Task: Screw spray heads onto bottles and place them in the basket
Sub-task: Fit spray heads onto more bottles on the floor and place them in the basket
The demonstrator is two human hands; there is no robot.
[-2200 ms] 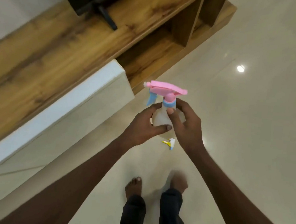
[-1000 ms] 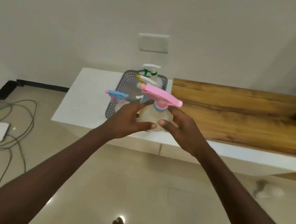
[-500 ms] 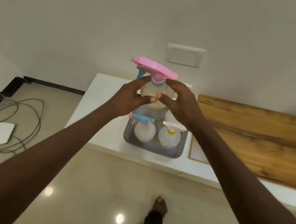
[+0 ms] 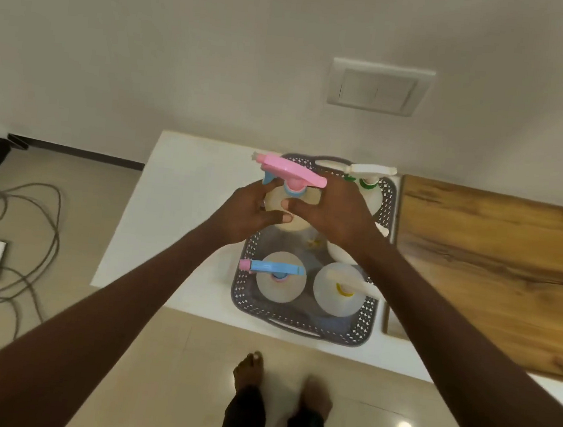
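You grip the pink-headed bottle with your left hand and right hand, fingers curled around it, above the basket on the white surface.

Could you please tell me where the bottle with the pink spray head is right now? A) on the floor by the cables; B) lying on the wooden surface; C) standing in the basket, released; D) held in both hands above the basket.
D: the left hand and right hand both grip the bottle with the pink spray head, held over the far left part of the basket.
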